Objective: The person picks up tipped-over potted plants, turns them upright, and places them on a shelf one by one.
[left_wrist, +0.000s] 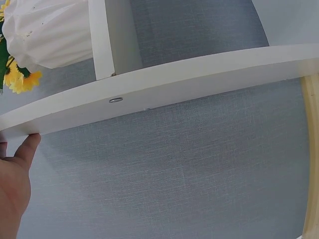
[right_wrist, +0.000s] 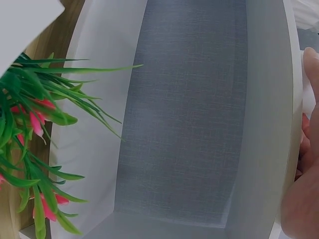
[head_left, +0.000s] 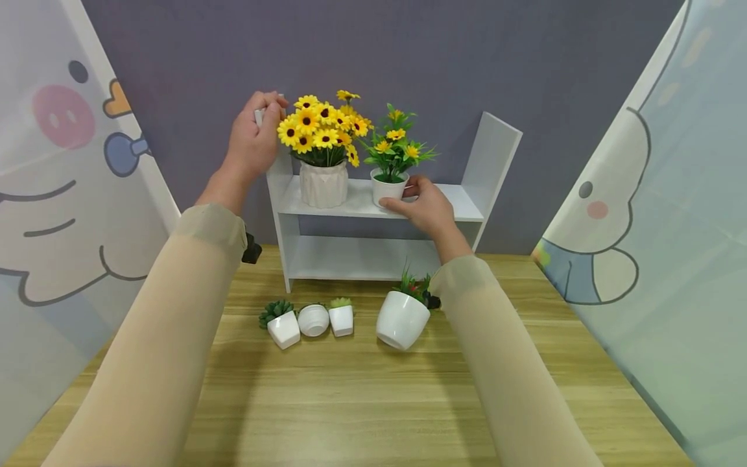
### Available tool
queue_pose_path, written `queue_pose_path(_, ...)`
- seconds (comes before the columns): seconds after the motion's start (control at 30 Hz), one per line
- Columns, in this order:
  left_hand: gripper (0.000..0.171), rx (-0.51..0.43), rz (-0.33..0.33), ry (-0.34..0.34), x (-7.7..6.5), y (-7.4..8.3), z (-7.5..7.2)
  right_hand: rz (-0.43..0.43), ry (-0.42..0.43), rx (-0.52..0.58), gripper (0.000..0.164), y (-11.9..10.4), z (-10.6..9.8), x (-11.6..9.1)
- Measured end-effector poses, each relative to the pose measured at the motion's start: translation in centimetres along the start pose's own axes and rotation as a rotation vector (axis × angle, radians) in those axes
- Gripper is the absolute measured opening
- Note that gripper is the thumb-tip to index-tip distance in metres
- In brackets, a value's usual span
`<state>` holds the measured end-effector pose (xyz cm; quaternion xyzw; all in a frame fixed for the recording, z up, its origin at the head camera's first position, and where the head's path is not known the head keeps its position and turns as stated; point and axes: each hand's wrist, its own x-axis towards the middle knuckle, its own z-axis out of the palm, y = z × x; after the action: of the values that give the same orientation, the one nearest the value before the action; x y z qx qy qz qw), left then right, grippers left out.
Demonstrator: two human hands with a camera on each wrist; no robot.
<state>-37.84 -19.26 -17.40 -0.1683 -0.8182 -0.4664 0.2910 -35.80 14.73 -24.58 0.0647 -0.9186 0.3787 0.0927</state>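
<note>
My left hand [head_left: 255, 134] grips the top of the left side panel of a white two-tier shelf [head_left: 350, 258]. In the left wrist view, a fingertip of that hand [left_wrist: 14, 186] lies against the panel's edge. Over the upper board, my right hand [head_left: 430, 206] holds a small white pot [head_left: 388, 191] of yellow flowers and green leaves, thumb in front and fingers round the right side. Left of it on the same board stands a ribbed white pot [head_left: 323, 187] full of yellow sunflowers. The right wrist view shows only part of the right hand [right_wrist: 301, 199] at its edge.
A larger white pot [head_left: 403, 320] with red-flowered greenery lies tipped on the wooden table [head_left: 327, 402], below my right forearm. Three small potted succulents lie in front of the shelf: left [head_left: 284, 329], middle [head_left: 314, 321] and right [head_left: 342, 320]. Cartoon-printed curtains hang on both sides.
</note>
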Motion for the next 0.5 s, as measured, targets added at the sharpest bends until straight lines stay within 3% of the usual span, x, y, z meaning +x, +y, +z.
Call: queue_pose_path(0.5, 0.025, -0.021, 0.015, 0.006, -0.16, -0.14, 0.09, -0.008, 0.001, 0.002, 0.093, 0.16, 0.13, -0.04)
